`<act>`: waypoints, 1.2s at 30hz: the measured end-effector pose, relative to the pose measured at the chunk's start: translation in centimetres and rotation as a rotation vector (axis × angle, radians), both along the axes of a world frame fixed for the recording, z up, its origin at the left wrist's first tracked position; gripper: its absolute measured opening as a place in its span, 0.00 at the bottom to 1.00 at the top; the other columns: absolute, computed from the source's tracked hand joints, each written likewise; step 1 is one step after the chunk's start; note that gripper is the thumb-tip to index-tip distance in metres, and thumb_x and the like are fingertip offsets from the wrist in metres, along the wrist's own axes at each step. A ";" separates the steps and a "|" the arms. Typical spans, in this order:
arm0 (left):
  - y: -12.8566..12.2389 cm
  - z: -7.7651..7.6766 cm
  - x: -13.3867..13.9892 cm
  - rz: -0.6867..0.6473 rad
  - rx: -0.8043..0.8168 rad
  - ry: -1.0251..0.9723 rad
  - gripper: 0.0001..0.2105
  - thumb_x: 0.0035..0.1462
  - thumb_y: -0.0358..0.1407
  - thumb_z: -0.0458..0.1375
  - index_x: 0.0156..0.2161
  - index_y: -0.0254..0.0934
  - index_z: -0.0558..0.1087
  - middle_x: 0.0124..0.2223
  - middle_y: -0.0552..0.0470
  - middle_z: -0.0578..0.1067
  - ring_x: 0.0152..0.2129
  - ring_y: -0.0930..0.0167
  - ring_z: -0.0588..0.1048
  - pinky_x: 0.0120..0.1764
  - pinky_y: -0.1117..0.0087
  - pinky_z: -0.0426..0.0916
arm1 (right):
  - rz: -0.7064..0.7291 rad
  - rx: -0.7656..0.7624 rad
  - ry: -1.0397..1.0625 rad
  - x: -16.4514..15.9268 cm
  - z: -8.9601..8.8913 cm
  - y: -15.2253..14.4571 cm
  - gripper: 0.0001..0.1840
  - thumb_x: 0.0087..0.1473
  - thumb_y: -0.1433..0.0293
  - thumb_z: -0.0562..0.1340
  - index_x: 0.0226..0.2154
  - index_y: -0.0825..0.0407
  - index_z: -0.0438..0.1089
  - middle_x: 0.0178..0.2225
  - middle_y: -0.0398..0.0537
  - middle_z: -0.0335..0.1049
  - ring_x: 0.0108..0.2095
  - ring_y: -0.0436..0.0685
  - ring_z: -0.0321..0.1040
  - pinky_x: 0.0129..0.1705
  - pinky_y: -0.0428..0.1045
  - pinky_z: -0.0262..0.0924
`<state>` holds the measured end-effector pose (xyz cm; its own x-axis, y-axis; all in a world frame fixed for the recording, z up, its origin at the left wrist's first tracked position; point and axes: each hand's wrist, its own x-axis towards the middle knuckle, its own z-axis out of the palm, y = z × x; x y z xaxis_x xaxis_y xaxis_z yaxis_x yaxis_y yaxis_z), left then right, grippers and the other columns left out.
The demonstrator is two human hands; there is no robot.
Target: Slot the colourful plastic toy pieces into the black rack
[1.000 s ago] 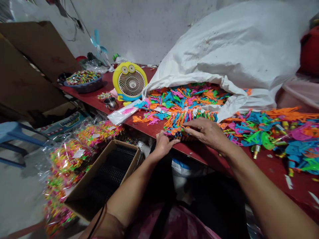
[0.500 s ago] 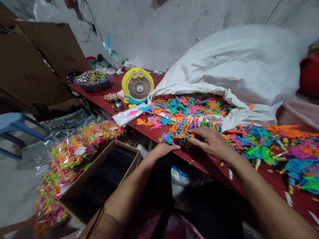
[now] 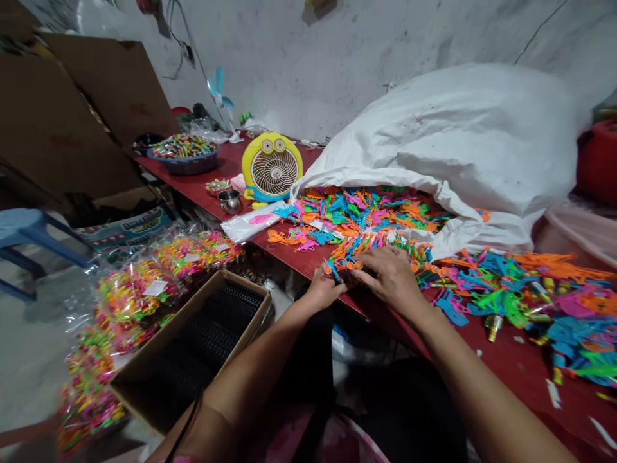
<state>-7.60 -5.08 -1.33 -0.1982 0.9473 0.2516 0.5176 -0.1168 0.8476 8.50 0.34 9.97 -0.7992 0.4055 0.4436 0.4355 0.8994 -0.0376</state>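
At the table's front edge, my left hand [image 3: 324, 292] has its fingers closed on small blue plastic toy pieces [image 3: 332, 269] with round orange ends. Just to the right, my right hand [image 3: 391, 276] curls its thumb and fingers against the same row of orange-ended pieces. Their exact shape is partly covered by my fingers. Behind the hands, a heap of colourful plastic toy pieces [image 3: 357, 209] in orange, blue, green and pink spills from the mouth of a big white sack [image 3: 463, 128].
More plastic pieces [image 3: 511, 289] lie along the red table [image 3: 525, 373] on the right. A yellow fan [image 3: 274, 168], a metal cup [image 3: 230, 201] and a filled basin [image 3: 186, 161] stand to the left. Below are a cardboard box of black parts [image 3: 263, 305] and bagged colourful pieces [image 3: 130, 289].
My right hand has moved slightly left and its fingers have closed in on the pieces. My left hand's fingers have come up around the blue pieces. The view has shifted slightly.
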 end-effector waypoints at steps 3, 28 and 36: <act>-0.6 -0.1 -0.2 -0.095 0.064 -0.177 0.13 0.55 0.35 0.61 0.46 0.43 0.77 0.51 0.53 0.78 0.50 0.65 0.75 0.60 0.62 0.64 | -0.006 -0.024 0.021 -0.1 0.1 0.0 0.15 0.63 0.59 0.57 0.33 0.50 0.74 0.37 0.48 0.76 0.40 0.58 0.69 0.47 0.55 0.49; 2.1 3.5 -6.3 0.475 -0.374 0.448 0.14 0.62 0.40 0.55 0.50 0.38 0.70 0.51 0.41 0.74 0.47 0.60 0.74 0.47 0.62 0.68 | -0.314 0.251 0.586 1.0 -5.4 -7.0 0.23 0.55 0.70 0.65 0.54 0.48 0.67 0.50 0.56 0.70 0.53 0.64 0.66 0.54 0.62 0.58; -1.6 1.0 -1.7 0.358 0.001 0.429 0.10 0.61 0.33 0.54 0.47 0.40 0.72 0.49 0.48 0.74 0.48 0.64 0.68 0.50 0.62 0.63 | -0.384 -0.228 0.617 -0.2 -10.0 -7.5 0.13 0.60 0.65 0.59 0.46 0.52 0.71 0.37 0.50 0.74 0.36 0.56 0.71 0.41 0.54 0.63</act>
<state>-9.33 -6.63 -0.36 -0.3870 0.8394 0.3817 0.8236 0.1284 0.5524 8.33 -7.14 -0.07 -0.2174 0.7404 0.6360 0.5559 0.6295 -0.5428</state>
